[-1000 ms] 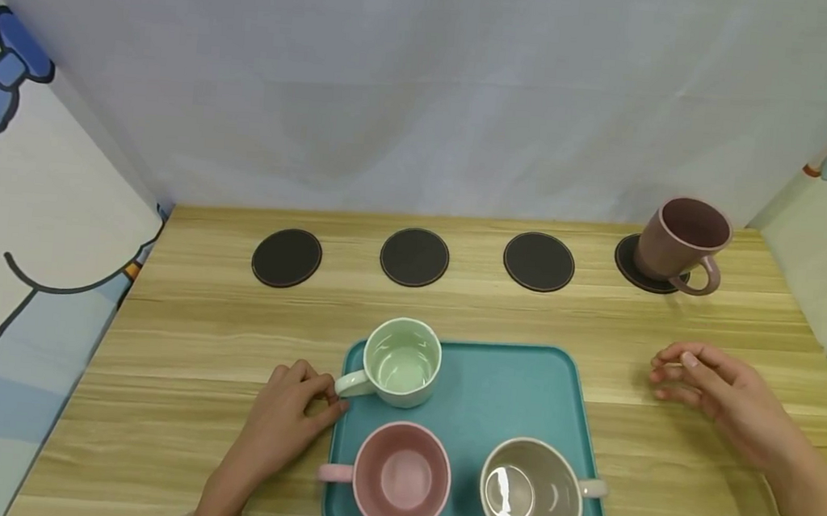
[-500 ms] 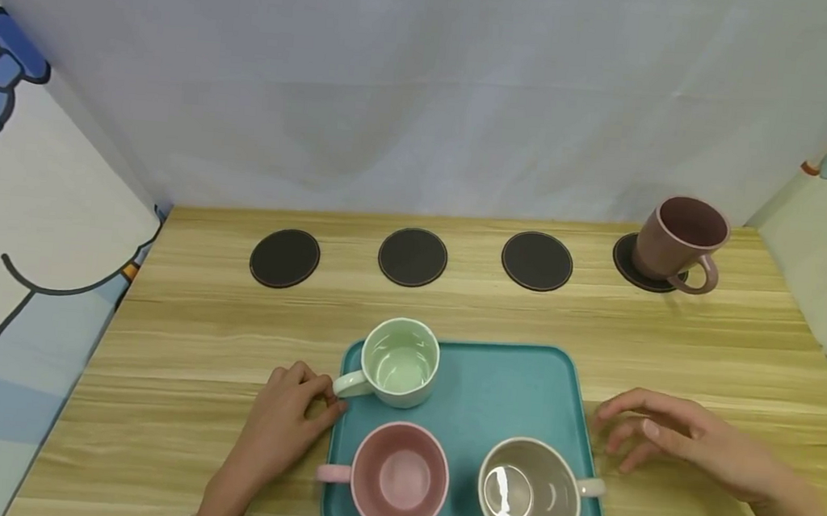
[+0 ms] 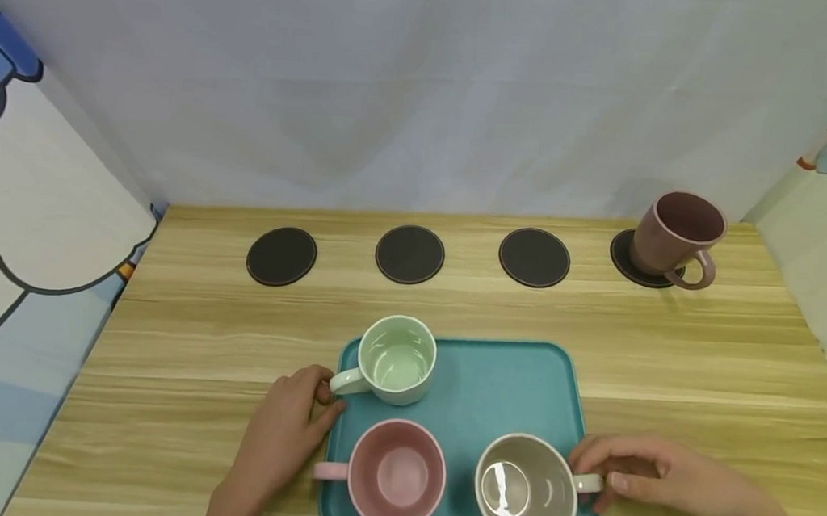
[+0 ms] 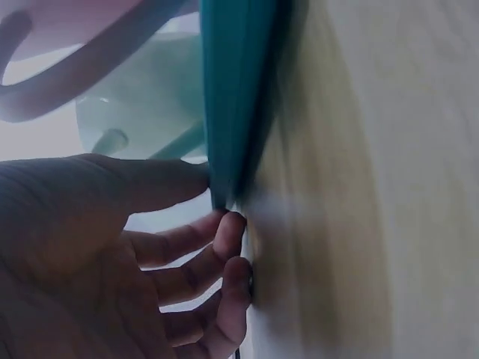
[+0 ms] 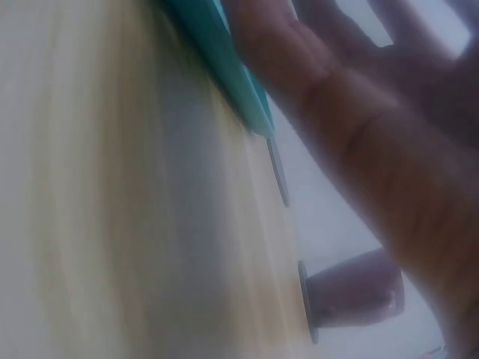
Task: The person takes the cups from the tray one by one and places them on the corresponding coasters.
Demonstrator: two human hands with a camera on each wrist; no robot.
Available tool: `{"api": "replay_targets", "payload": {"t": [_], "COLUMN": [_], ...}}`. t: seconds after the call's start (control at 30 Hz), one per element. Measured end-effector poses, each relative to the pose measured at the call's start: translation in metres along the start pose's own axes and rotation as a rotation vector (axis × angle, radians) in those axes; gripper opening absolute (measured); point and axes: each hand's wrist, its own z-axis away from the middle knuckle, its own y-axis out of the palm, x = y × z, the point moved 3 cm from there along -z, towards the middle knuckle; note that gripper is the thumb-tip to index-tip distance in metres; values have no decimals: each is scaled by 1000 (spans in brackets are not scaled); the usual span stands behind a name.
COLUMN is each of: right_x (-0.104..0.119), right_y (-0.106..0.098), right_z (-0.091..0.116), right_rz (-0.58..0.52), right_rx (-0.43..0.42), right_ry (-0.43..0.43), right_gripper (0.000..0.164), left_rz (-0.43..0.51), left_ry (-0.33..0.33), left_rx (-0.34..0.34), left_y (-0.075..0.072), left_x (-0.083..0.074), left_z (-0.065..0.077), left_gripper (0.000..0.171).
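Note:
Four-sided and teal, the tray carries a pale green mug, a pink mug and a grey mug. My right hand is at the grey mug's handle, its fingers reaching past the far side and the thumb on the near side, apart from the handle. My left hand rests at the tray's left edge beside the green mug's handle, fingers loosely bent. In the left wrist view the left thumb touches the tray's rim. In the right wrist view most of the right hand's fingers are cut off.
Along the back of the wooden table lie black round coasters, a left one, a middle one and a right one. A brown-purple mug stands on another coaster at the far right. Cloth walls enclose the table.
My right hand has come left and toward me, from beside the tray to the grey mug's handle. The left hand has stayed nearly still. The mugs keep their places.

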Motion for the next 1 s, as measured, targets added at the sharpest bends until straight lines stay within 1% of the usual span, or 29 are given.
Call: {"api": "replay_targets", "payload": {"t": [0.1,0.17,0.23,0.33,0.4,0.57,0.63,0.77,0.87,1.0], "right_x": [-2,-2,-3,-3,-4,-7,-7,-8,-9,-11], "right_y": [4,6,8,10,12,14,15,15,15,18], "right_z": [-2,-4,-6,-8,-9,-11,-11,-11,-9,-7], "right_rz": [8,17,16,37,60,72,69,94,119,135], "right_rx": [13,18,24,23,17,-15,-27,-59,-102,-164], "right_ry": [9,6,5,-1,1,23,33,17,-2,-17], "right_gripper": [50,50,49,47,45,33,31,32,32,32], "left_rz": [73,111,140,182,222,370,441,570,634,688], "left_ry": [-8,-12,-5,-4,-14,-89,-127,-196,-210,-204], "left_rx": [-10,-13,-21,-13,5,75,102,144,166,190], "left_y": [0,1,1,0,-1,-2,-2,1,3,3], "left_x": [-1,-1,-1,-1,-1,1,2,5,8,13], "left_z": [2,3,4,5,5,4,4,5,4,2], "left_gripper": [30,31,33,37,43,62,64,64,64,65]}}
